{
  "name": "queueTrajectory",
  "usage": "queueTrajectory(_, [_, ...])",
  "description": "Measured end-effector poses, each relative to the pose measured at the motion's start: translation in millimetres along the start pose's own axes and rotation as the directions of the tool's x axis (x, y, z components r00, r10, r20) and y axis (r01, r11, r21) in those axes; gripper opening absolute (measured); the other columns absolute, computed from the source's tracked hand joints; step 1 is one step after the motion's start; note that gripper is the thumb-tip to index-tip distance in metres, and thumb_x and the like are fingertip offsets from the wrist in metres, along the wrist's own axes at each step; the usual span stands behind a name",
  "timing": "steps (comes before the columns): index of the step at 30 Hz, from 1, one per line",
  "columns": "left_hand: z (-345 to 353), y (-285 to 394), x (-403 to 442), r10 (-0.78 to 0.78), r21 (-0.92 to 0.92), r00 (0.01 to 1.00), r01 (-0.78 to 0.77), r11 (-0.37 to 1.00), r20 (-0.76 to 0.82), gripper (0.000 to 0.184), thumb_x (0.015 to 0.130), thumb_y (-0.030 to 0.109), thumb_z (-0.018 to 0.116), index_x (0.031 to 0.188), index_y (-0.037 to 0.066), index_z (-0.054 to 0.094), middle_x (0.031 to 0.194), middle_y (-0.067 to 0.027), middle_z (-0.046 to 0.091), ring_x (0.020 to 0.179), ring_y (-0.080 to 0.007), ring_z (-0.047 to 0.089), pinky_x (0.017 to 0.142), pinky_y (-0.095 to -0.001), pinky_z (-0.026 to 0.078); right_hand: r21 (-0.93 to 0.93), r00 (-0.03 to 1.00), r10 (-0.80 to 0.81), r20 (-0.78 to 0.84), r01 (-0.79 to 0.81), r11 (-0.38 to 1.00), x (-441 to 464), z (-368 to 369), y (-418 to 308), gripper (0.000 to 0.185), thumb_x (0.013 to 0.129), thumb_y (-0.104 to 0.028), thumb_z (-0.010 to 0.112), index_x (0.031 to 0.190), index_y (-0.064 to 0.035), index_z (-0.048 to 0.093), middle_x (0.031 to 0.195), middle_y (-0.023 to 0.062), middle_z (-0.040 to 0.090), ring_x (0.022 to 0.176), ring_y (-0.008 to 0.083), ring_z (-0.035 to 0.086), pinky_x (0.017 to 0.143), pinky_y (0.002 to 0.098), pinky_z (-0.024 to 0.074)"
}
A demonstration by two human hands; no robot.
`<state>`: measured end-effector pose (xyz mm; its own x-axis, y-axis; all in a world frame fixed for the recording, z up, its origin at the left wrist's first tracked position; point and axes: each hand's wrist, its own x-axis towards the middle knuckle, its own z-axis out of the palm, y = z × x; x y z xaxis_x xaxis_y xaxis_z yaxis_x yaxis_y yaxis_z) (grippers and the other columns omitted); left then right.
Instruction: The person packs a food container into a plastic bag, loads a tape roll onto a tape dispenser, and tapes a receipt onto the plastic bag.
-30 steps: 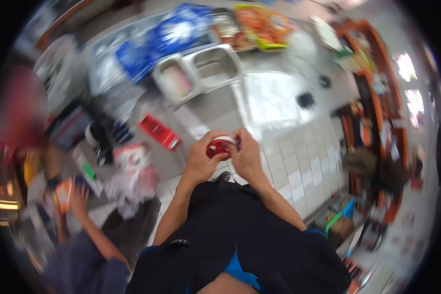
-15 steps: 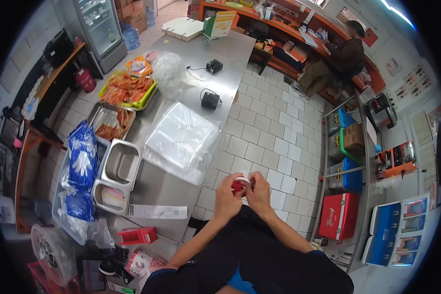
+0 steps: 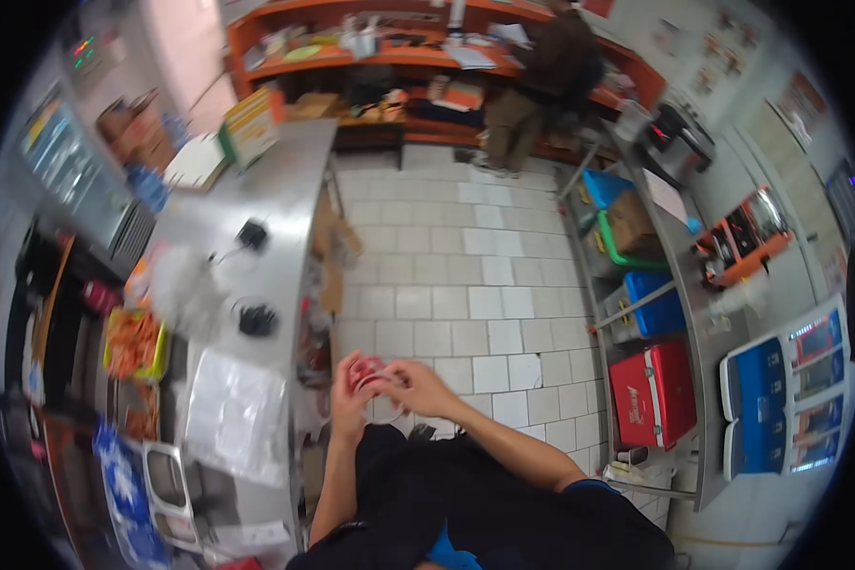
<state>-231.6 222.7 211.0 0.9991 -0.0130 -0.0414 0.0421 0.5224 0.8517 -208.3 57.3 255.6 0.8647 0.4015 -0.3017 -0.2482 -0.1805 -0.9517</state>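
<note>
In front of my body, over the floor beside the steel table (image 3: pixel 299 176), both hands hold a small round red thing (image 3: pixel 365 373) with a pale, shiny rim. Blur and fingers hide its exact kind. My left hand (image 3: pixel 348 397) grips it from the left with the fingers upright. On the other side, my right hand (image 3: pixel 416 388) reaches across and pinches its edge. A thin, clear curved shape (image 3: pixel 387 415) shows faintly below the right fingers. Closest on the table is a stack of clear plastic bags (image 3: pixel 234 415).
Metal containers (image 3: pixel 169 477), blue packs (image 3: pixel 126 503) and a yellow basket (image 3: pixel 162 353) line the table's far left. Two black devices, one a black box (image 3: pixel 256 320), lie farther up. At right, shelving holds a red cooler (image 3: pixel 652 394). Beyond the tiles stands a person (image 3: pixel 556 62).
My view has turned, so the table now lies farther left. Both hands have moved left with the red thing, and my right hand now reaches over it more sideways. The person at the back now appears upright.
</note>
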Motion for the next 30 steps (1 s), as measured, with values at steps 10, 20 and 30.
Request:
queueTrajectory(10, [51,-59,175,-0.028,0.194,0.966,0.080,0.978,-0.258,0.030,0.106,0.031,0.053,0.090,0.006,0.060,0.088,0.0016,0.060,0.076,-0.0055,0.052,0.067,-0.0237,0.043,0.280,0.989,-0.113,0.098,0.082,0.956,110,-155,-14,0.032,0.096,-0.027,0.070,0.113,-0.0007,0.063,0.080,0.0034,0.068,0.070,0.0105,0.064,0.067,0.0267,0.0538])
queueTrajectory(20, [282,-126,379,-0.320,0.368,0.918,0.222,0.903,0.232,0.034,0.107,0.035,0.049,0.088,0.008,0.057,0.080,0.0032,0.056,0.072,-0.0052,0.051,0.064,-0.0236,0.045,0.560,0.882,-0.006,-0.471,0.304,0.771,115,-373,-6,0.022,0.100,-0.018,0.064,0.107,0.0025,0.068,0.097,0.0076,0.073,0.084,0.0110,0.067,0.077,0.0267,0.0544])
queueTrajectory(30, [485,-254,507,-0.458,0.415,0.808,0.298,0.860,0.369,0.035,0.108,0.032,0.045,0.087,0.007,0.057,0.082,0.0020,0.057,0.074,-0.0062,0.049,0.066,-0.0254,0.043,0.361,0.690,-0.046,-0.722,0.433,0.826,111,-575,-7,0.019,0.104,-0.015,0.054,0.116,-0.0023,0.061,0.107,0.0056,0.068,0.102,0.0127,0.062,0.085,0.0305,0.0513])
